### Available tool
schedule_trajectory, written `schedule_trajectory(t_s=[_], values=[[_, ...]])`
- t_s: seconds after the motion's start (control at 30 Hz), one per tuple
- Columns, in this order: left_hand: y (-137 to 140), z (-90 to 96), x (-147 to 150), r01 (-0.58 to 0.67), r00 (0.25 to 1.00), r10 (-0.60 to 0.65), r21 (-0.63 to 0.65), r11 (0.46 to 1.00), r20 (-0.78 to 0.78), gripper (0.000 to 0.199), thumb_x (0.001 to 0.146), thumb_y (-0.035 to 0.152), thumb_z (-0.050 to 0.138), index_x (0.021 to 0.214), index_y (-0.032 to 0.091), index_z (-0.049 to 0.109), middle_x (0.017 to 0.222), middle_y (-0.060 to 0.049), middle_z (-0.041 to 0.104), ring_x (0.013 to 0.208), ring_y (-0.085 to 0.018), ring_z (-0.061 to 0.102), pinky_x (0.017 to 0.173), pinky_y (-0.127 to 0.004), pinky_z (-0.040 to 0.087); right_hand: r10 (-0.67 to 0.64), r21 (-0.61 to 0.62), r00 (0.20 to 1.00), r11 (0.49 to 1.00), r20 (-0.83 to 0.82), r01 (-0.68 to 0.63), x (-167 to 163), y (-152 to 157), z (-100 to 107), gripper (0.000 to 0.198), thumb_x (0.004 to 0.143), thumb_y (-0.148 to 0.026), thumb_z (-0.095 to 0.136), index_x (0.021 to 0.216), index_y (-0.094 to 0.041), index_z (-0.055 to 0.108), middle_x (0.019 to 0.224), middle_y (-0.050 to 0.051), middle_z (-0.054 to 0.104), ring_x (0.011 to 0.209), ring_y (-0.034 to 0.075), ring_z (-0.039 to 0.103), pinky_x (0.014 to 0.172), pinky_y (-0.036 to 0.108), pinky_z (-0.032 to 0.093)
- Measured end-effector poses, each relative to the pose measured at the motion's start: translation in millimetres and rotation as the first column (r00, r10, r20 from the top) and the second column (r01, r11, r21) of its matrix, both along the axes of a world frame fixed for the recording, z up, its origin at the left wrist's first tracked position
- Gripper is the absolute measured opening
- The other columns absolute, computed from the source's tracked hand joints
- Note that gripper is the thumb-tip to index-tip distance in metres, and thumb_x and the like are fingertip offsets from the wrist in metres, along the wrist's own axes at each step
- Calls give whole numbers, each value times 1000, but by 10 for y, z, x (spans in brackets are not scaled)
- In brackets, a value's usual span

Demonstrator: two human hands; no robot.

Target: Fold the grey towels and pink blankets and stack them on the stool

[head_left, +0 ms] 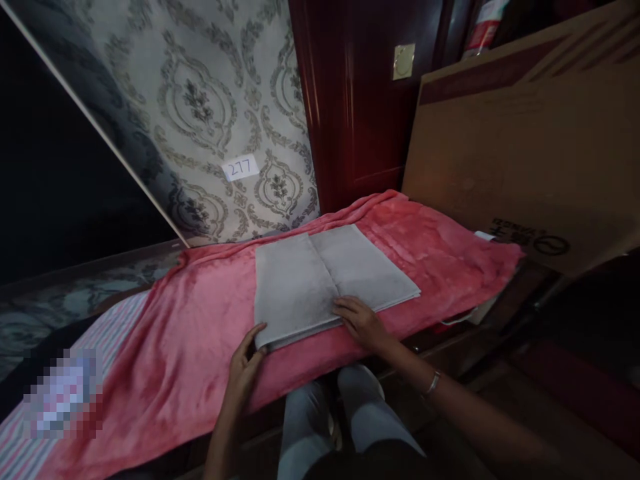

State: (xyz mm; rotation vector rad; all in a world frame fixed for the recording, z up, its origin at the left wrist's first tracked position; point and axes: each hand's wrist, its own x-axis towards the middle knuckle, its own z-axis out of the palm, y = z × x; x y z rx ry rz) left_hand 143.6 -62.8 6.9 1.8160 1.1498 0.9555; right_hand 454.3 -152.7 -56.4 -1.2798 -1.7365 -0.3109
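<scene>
A grey cloth (295,287) lies flat and folded in layers, with a fold edge running down its middle. My left hand (243,367) is at its near left corner, forefinger on top and thumb at the near edge, pinching the layers. My right hand (364,325) rests on the near edge by the middle line, its fingers stretched out over the cloth. Under the cloth spreads a pink plush blanket (200,347).
A large cardboard box (520,147) stands at the back right against a dark red wooden panel (370,127). Patterned wallpaper (200,87) with a paper label (241,167) reading 277 is behind. Striped fabric (115,327) shows at the left. A bottle (485,30) is behind the box.
</scene>
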Motion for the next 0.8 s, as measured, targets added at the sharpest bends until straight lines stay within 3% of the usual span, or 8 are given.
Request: schedule_trajectory(t_s=[0.13, 0.3, 0.47, 0.6, 0.67, 0.73, 0.8], values=[[29, 29, 34, -55, 998, 55, -34, 998, 3, 56, 78, 60, 60, 112, 18, 75, 127, -11, 72, 128, -31, 59, 110, -44, 45, 7, -3, 1000, 1000, -3, -7, -10, 13, 16, 35, 94, -7, 50, 118, -20, 72, 118, 13, 71, 114, 24, 65, 96, 47, 59], [61, -14, 105, -137, 990, 139, -64, 989, 37, 54, 69, 55, 64, 106, 18, 75, 115, -11, 75, 117, -32, 64, 99, -41, 50, 21, 20, 999, 1000, 25, -22, 7, 34, -2, 35, 94, -7, 50, 117, -20, 73, 114, 13, 73, 111, 23, 66, 92, 45, 61], [49, -32, 75, -157, 980, 167, -94, 983, 109, 54, 68, 54, 64, 109, 19, 72, 113, -9, 74, 117, -28, 63, 95, -34, 50, 7, 3, 999, 1000, 32, -7, -9, 21, -1, 34, 95, -7, 48, 115, -19, 72, 115, 12, 73, 111, 22, 67, 94, 43, 59], [171, -13, 34, -113, 988, 128, -155, 981, 91, 75, 63, 55, 68, 127, 16, 64, 96, -8, 74, 95, -27, 69, 80, -35, 54, 40, -48, 999, 998, 29, -39, 21, -33, 79, 30, 92, -13, 53, 114, -19, 72, 115, 13, 72, 111, 24, 66, 95, 44, 58], [291, 47, 69, -130, 988, 142, -191, 973, 51, 74, 66, 54, 65, 129, 15, 62, 96, -10, 76, 93, -28, 70, 79, -36, 55, 58, -97, 998, 994, 20, -56, 62, -30, 173, 25, 93, -20, 56, 113, -19, 72, 111, 12, 73, 108, 24, 66, 94, 44, 57], [433, 150, 167, -178, 983, 170, -166, 970, -65, 58, 76, 48, 59, 122, 14, 65, 109, -14, 76, 104, -28, 70, 87, -36, 55, 36, -140, 999, 990, 22, -32, 83, 21, 294, 27, 96, -25, 54, 115, -19, 72, 111, 12, 73, 111, 25, 65, 98, 45, 55], [588, 266, 321, -205, 961, 180, -101, 974, -211, 43, 86, 41, 53, 117, 14, 68, 119, -15, 74, 113, -27, 68, 93, -35, 53, 7, -194, 998, 981, 64, 6, 46, 109, 412, 35, 98, -30, 53, 127, -18, 69, 125, 15, 70, 125, 28, 59, 106, 50, 49]])
